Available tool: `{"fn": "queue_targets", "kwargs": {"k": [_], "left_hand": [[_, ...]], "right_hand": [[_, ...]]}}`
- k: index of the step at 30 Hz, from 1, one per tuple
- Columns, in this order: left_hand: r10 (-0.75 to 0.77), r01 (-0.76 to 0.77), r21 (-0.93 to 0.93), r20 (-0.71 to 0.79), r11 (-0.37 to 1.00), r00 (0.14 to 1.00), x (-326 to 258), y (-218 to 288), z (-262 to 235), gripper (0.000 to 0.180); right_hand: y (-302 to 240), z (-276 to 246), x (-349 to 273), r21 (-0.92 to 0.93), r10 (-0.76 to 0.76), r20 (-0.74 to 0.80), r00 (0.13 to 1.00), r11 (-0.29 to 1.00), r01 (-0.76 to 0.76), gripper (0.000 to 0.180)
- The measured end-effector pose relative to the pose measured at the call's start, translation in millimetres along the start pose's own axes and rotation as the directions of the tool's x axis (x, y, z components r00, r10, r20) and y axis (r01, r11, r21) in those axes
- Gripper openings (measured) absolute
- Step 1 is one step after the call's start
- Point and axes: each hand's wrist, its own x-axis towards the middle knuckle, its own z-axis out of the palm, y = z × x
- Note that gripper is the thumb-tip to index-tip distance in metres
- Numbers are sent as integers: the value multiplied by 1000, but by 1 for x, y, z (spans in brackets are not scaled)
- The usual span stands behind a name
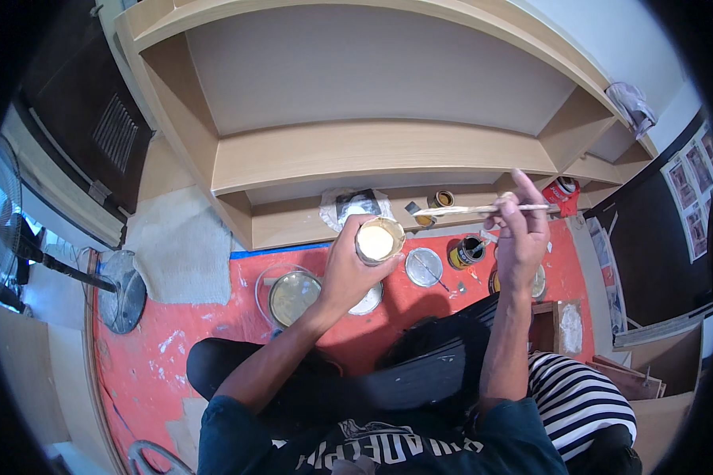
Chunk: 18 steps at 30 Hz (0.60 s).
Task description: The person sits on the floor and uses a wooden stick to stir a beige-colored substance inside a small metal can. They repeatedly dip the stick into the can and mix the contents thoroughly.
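L. hand (348, 267): wrapped round 1 cup (398, 235), cream liquid (376, 240) inside, held above red floor (127, 372).
R. hand (523, 237): pinching 1 brush (467, 210) by handle, bristle end nr cup rim.
Below: 1 open tin (456, 257), w/ stick-like item in it.
Beyond: wooden shelf unit (380, 150).
Risks (est.): cup tilts, liquid spills on floor; bristles, if wet, prob. drip on tins or shelf edge.

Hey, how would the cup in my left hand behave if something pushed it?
The cup would probably spill if tilted, since its top is open and pale contents show. A light nudge may barely shift it, as your left hand grips it by the side.
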Motion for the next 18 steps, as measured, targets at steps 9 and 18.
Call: {"fn": "queue_targets", "kwargs": {"k": [9,18], "left_hand": [[-6,9,-137,23,991,1000,2,-14,18,65],[-172,176,-68,57,982,983,-15,-63,8,74]], "right_hand": [[-29,48,20,-426,-23,689,724,795,431,71],[44,-154,62,-431,156,-69,985,886,-170,51]]}}
